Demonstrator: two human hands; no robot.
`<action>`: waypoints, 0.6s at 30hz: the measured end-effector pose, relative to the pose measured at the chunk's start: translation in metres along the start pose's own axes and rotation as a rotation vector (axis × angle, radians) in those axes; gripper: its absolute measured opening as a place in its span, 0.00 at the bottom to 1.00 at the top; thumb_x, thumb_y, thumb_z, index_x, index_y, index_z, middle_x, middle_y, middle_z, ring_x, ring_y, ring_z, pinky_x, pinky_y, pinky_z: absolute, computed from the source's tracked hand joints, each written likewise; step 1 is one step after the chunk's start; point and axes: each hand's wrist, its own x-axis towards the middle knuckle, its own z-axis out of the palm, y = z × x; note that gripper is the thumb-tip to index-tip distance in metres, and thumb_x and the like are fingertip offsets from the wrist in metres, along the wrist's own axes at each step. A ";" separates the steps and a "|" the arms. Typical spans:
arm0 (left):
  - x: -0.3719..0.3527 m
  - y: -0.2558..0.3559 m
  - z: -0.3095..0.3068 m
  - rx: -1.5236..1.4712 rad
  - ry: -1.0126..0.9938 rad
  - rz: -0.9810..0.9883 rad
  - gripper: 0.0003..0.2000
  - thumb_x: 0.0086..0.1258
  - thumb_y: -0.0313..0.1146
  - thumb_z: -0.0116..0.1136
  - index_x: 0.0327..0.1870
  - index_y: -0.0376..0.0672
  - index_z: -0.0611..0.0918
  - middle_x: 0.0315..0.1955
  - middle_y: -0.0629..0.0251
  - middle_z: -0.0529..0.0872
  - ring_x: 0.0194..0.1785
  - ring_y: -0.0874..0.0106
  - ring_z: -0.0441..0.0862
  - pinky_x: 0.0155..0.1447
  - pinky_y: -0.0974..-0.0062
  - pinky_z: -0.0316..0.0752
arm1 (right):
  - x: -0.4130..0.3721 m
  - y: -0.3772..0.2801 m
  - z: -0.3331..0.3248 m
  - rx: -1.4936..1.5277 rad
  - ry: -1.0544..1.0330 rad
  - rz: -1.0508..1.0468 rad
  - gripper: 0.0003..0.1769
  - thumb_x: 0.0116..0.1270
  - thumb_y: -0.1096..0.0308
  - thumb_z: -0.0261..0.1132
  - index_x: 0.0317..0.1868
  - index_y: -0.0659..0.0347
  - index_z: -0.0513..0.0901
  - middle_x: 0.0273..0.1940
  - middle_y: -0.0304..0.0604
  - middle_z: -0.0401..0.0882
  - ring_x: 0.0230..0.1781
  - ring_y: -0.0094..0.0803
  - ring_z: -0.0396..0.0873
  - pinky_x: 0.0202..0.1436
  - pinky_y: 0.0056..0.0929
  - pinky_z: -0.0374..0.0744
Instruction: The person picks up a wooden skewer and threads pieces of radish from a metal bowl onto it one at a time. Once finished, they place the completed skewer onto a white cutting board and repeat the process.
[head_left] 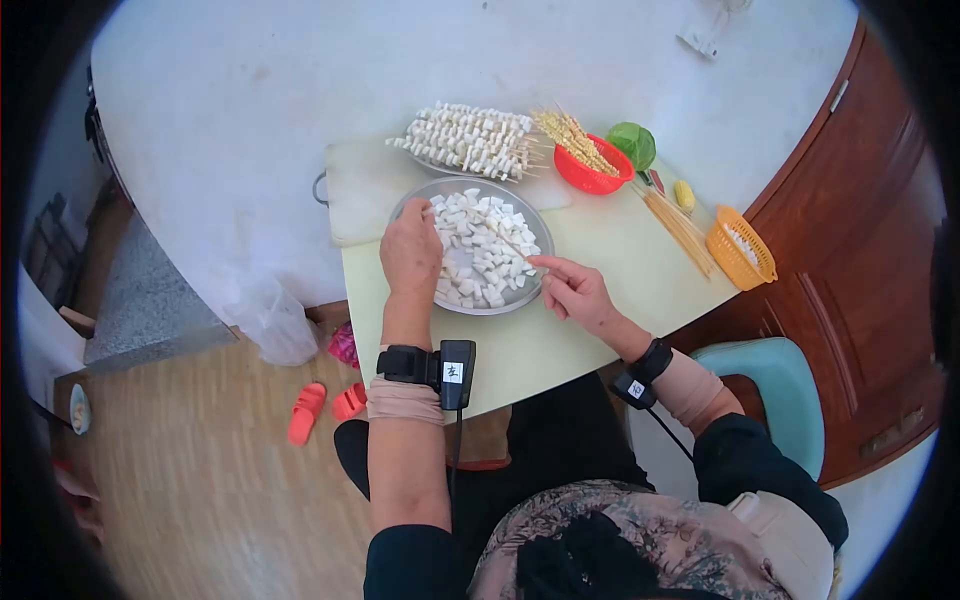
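A round metal plate (548,240) heaped with white diced food pieces (490,262) lies in front of me on the table. Over its left rim is my left hand (412,250), fingers curled and pinched together, with a white piece at the fingertips. From the right side, my right hand (580,290) pinches the near end of a thin wooden skewer (512,243) between thumb and forefinger. The skewer slants up and left across the plate. Behind the plate, many finished-looking skewers of white pieces (470,138) are stacked on another metal plate.
A white cutting board (355,195) lies under the plates. To the right are a red basket (592,178) with yellowish skewers, a green cabbage (633,145), loose wooden sticks (680,232), a corn cob (684,195) and an orange basket (742,250). A teal chair (790,390) stands by the table.
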 end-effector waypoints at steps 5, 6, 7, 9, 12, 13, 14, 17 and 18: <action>0.006 -0.016 0.007 -0.093 0.099 0.013 0.07 0.63 0.25 0.52 0.40 0.37 0.77 0.27 0.55 0.84 0.31 0.65 0.84 0.32 0.70 0.77 | 0.016 -0.005 -0.004 -0.312 -0.144 -0.232 0.18 0.64 0.74 0.55 0.55 0.59 0.76 0.18 0.38 0.72 0.18 0.21 0.71 0.24 0.21 0.71; 0.007 -0.018 0.007 -0.143 0.091 -0.012 0.06 0.63 0.25 0.52 0.40 0.36 0.77 0.27 0.57 0.84 0.31 0.70 0.84 0.30 0.74 0.77 | 0.021 -0.005 -0.010 -0.316 -0.167 -0.248 0.18 0.64 0.74 0.55 0.55 0.59 0.76 0.18 0.38 0.72 0.18 0.21 0.71 0.24 0.21 0.71; 0.008 -0.018 0.004 -0.191 0.088 -0.037 0.06 0.63 0.24 0.52 0.39 0.35 0.78 0.27 0.59 0.85 0.32 0.74 0.84 0.28 0.78 0.77 | 0.026 -0.005 -0.016 -0.405 -0.185 -0.285 0.18 0.63 0.74 0.56 0.55 0.58 0.76 0.19 0.41 0.72 0.18 0.24 0.71 0.24 0.22 0.72; 0.008 -0.010 -0.003 -0.343 0.057 -0.166 0.06 0.63 0.25 0.53 0.39 0.35 0.78 0.27 0.60 0.85 0.33 0.75 0.84 0.27 0.79 0.77 | 0.037 -0.005 -0.025 -0.491 -0.241 -0.350 0.19 0.62 0.74 0.56 0.54 0.56 0.76 0.19 0.44 0.73 0.17 0.27 0.72 0.25 0.23 0.72; 0.010 -0.001 -0.014 -0.547 -0.001 -0.328 0.07 0.64 0.27 0.54 0.41 0.35 0.77 0.29 0.62 0.85 0.35 0.76 0.84 0.26 0.82 0.77 | 0.051 -0.015 -0.034 -0.563 -0.259 -0.371 0.20 0.60 0.73 0.57 0.54 0.53 0.77 0.20 0.48 0.73 0.17 0.35 0.74 0.25 0.27 0.73; 0.009 0.000 -0.014 -0.596 -0.031 -0.374 0.08 0.65 0.27 0.54 0.42 0.35 0.77 0.31 0.62 0.84 0.36 0.76 0.84 0.27 0.82 0.77 | 0.056 -0.017 -0.037 -0.642 -0.293 -0.419 0.20 0.59 0.72 0.58 0.54 0.52 0.76 0.20 0.48 0.74 0.17 0.37 0.75 0.24 0.28 0.74; 0.008 0.001 -0.013 -0.577 -0.033 -0.383 0.08 0.65 0.27 0.54 0.42 0.35 0.77 0.31 0.62 0.84 0.36 0.76 0.84 0.27 0.82 0.77 | 0.059 -0.019 -0.039 -0.719 -0.323 -0.465 0.21 0.59 0.72 0.58 0.54 0.51 0.76 0.19 0.48 0.74 0.17 0.39 0.75 0.24 0.29 0.74; 0.010 0.004 -0.016 -0.621 -0.019 -0.374 0.07 0.65 0.24 0.52 0.42 0.33 0.77 0.31 0.58 0.85 0.34 0.75 0.84 0.26 0.81 0.79 | 0.071 -0.023 -0.041 -0.725 -0.349 -0.535 0.22 0.58 0.71 0.58 0.55 0.51 0.76 0.18 0.47 0.75 0.17 0.41 0.75 0.23 0.32 0.74; 0.009 0.006 -0.018 -0.658 -0.023 -0.388 0.09 0.65 0.26 0.52 0.44 0.33 0.76 0.32 0.58 0.84 0.36 0.74 0.84 0.28 0.82 0.78 | 0.075 -0.022 -0.041 -0.705 -0.344 -0.538 0.22 0.58 0.71 0.58 0.55 0.51 0.76 0.18 0.47 0.75 0.17 0.41 0.75 0.23 0.32 0.74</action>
